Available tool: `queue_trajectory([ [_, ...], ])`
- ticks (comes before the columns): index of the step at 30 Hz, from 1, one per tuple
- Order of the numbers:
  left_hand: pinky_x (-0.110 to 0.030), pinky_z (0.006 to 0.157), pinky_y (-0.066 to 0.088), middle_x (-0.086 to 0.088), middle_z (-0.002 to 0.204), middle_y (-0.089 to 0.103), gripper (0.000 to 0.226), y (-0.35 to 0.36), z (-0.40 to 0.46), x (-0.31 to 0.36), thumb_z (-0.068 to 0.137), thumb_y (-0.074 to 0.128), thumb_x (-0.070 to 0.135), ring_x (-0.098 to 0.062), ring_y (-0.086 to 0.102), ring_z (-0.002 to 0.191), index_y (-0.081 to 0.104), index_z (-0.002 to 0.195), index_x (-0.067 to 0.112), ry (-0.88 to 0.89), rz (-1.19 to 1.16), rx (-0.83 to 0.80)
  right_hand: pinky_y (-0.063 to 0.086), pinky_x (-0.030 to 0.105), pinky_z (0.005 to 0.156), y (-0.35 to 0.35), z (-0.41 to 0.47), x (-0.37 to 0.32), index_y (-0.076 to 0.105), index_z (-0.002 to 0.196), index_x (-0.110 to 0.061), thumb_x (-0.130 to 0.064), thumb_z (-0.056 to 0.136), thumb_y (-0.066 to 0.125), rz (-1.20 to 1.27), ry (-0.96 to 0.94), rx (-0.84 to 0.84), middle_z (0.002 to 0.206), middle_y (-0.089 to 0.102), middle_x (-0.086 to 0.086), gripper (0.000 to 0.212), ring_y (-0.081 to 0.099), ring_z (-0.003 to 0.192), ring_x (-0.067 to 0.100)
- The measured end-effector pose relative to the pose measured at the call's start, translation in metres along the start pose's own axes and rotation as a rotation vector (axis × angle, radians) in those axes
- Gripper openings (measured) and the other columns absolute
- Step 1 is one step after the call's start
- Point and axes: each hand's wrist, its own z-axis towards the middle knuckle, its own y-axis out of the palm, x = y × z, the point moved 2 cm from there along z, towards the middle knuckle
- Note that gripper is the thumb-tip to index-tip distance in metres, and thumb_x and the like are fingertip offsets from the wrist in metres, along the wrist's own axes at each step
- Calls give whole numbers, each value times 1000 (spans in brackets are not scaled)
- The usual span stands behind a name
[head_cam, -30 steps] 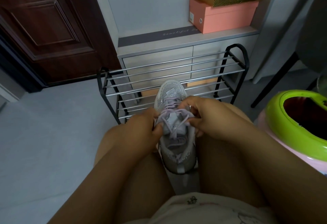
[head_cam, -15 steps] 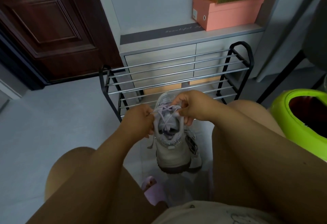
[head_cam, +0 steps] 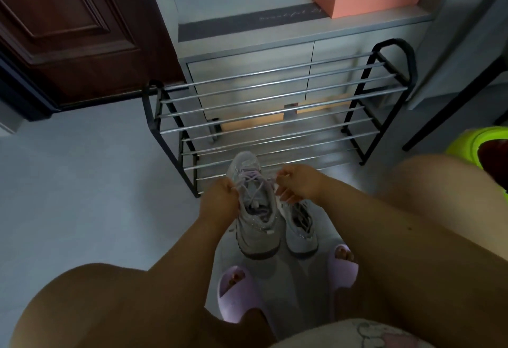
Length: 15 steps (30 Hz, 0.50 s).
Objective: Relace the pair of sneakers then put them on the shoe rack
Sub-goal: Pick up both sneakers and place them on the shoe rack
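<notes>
A seated person holds a grey sneaker (head_cam: 257, 218) at the centre of the frame, toe pointing toward the shoe rack (head_cam: 277, 116) above it, apparently so the eyelets face up for lacing. The left hand (head_cam: 220, 204) grips the shoe's left side, fingers curled around it, while the right hand (head_cam: 298, 184) pinches the lilac lace (head_cam: 251, 175) and draws it taut to the right. The second sneaker (head_cam: 301, 233) stands on the floor just right of the first, within easy reach, between two lilac slippers (head_cam: 239, 298).
</notes>
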Motion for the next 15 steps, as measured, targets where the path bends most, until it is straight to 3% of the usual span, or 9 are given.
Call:
queue_trajectory([
  [5, -48, 66, 57, -15, 74, 64, 13, 34, 20, -30, 86, 50, 17, -32, 65, 67, 55, 77, 9, -55, 52, -46, 49, 28, 57, -10, 25, 30, 58, 99, -2, -25, 97, 49, 213, 236, 165, 72, 60, 13, 25, 56, 58, 20],
  [10, -46, 66, 57, -14, 72, 63, 18, 63, 33, -47, 86, 51, 19, -31, 64, 68, 50, 69, 15, -135, 46, -95, 49, 31, 60, -29, 53, 66, 56, 86, -1, -30, 99, 41, 319, 399, 359, 67, 58, 13, 35, 54, 56, 22],
  [13, -38, 65, 55, -13, 73, 63, 21, 77, 38, -51, 86, 51, 18, -30, 62, 69, 46, 66, 17, -156, 76, -129, 46, 29, 54, -33, 67, 86, 59, 104, 2, -27, 97, 41, 285, 438, 387, 72, 56, 10, 35, 53, 58, 19],
  [15, -38, 64, 53, -14, 72, 63, 23, 86, 41, -56, 87, 50, 17, -30, 62, 68, 44, 65, 17, -164, 79, -148, 48, 30, 58, -34, 78, 98, 56, 115, 6, -28, 98, 40, 254, 453, 391, 84, 59, 12, 41, 55, 66, 21],
])
